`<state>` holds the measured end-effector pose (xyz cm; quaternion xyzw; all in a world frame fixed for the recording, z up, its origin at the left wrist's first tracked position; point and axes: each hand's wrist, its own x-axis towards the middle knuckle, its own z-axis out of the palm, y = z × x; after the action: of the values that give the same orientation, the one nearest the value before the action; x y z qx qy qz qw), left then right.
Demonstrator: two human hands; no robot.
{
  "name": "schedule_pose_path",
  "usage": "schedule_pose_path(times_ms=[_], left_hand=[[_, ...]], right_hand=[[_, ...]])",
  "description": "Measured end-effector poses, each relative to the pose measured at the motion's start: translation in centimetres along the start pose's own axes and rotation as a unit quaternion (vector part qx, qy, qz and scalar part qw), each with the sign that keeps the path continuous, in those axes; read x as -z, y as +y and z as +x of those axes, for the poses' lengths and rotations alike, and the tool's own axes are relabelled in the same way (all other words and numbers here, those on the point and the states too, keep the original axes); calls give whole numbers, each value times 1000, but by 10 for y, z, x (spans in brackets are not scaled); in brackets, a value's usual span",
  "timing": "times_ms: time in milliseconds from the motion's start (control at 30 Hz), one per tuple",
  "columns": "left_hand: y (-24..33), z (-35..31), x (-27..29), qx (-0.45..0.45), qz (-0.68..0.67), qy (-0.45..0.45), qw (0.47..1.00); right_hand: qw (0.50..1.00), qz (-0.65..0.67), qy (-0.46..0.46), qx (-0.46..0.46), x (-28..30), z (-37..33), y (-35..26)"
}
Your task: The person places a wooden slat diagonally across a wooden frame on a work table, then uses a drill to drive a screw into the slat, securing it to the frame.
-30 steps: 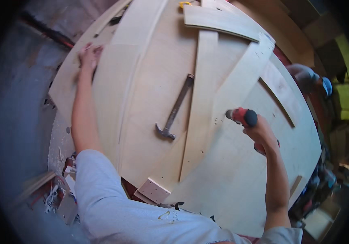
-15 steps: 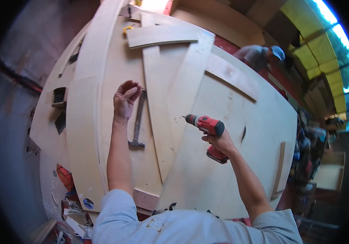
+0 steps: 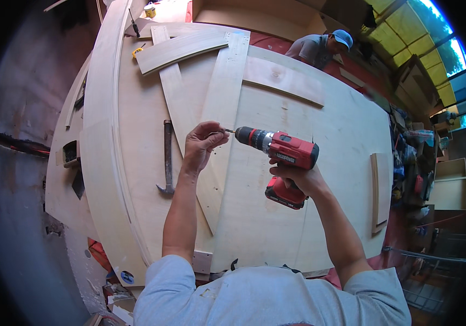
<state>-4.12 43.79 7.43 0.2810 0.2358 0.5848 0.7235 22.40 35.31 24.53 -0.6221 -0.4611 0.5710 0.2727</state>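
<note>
Above a broad plywood panel (image 3: 292, 228), a red-and-black cordless drill (image 3: 292, 149) sits level in a person's right hand (image 3: 301, 179), its handle within the palm, its chuck aimed left. The right fingers wrap the handle closed; the left hand (image 3: 203, 144) pinches its thumb and fingertips on the tip of the slender bit (image 3: 231, 131). Half a second earlier, left hand and bit are well apart.
</note>
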Motion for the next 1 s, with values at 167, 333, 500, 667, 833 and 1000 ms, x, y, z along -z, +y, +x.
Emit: schedule_pose_path(times_ms=[167,333,500,667,833,1000], left_hand=[[-5,2,-12,4,37,-3,999],[-6,4,-5,5,210,21,977],[-14,13,-14,26,265,-56,962],[-47,34,12,34,243,-61,968],[-82,96,33,-8,276,-22,961],[-95,202,69,-113,319,-13,941]], right_hand=[[1000,-13,-6,-15,11,0,2],[997,-33,-43,-48,23,6,2],[991,-90,-40,-87,38,12,-12],[977,-207,-40,-16,38,45,-25],[965,-260,-26,15,40,129,-34],[955,-296,-5,31,42,242,-57]])
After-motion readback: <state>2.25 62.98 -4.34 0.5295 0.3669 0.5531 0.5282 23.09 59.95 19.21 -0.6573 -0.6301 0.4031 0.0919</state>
